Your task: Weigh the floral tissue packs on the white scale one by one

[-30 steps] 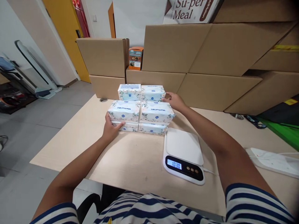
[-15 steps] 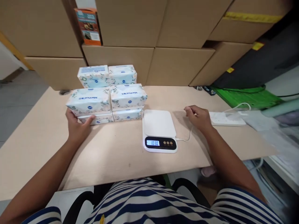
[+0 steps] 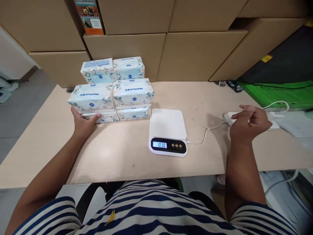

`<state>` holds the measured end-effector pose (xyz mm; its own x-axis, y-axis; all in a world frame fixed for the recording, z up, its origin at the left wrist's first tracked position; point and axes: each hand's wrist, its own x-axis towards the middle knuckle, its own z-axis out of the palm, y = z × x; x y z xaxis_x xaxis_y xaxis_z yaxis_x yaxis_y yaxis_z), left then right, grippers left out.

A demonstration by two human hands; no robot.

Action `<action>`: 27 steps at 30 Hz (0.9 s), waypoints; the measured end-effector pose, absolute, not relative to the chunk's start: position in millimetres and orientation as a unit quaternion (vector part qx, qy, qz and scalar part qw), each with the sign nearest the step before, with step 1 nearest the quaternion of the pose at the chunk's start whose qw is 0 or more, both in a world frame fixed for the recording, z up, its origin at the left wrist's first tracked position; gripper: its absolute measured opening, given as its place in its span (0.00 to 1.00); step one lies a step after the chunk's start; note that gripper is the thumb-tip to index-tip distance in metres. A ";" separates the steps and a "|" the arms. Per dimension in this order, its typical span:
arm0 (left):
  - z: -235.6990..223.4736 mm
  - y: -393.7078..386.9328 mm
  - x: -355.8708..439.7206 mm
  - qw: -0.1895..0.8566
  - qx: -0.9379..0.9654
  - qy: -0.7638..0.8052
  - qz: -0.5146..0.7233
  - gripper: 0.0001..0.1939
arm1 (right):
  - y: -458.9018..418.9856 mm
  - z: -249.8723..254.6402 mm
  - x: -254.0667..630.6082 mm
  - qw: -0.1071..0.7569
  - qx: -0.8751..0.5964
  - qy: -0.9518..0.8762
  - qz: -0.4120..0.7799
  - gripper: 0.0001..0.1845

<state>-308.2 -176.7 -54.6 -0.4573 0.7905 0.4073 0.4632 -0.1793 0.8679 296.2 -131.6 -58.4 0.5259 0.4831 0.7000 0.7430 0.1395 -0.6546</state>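
Observation:
My left hand (image 3: 84, 123) grips the left end of the lower front pack of tissues (image 3: 104, 117), its thumb on the front face and its fingers partly hidden behind. Another tissue pack (image 3: 91, 98) lies on top of that one. Beside them is a second stack, with an upper pack (image 3: 133, 94) and a lower pack (image 3: 134, 113). A white digital scale (image 3: 168, 125) stands right of the packs, its plate bare and its display (image 3: 159, 145) reading 103.0. My right hand (image 3: 251, 122) is over the white power strip (image 3: 274, 124), fingers curled in, nothing visible in them.
Two more tissue packs (image 3: 97, 71) stand behind the front stacks. Cardboard boxes (image 3: 188, 55) line the back of the table (image 3: 117, 163). A white cable (image 3: 206, 132) runs from the scale toward the power strip. A green board (image 3: 274, 94) lies at the right.
My right hand has moved to the right, away from the scale and over the power strip. My left hand stays on the tissue pack. The view has shifted slightly; the display still reads 103.0.

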 end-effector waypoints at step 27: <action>-71.6 -165.2 -313.6 0.120 0.598 0.558 0.563 0.48 | -119.8 -65.5 296.4 0.583 -0.644 -0.482 -0.115 0.23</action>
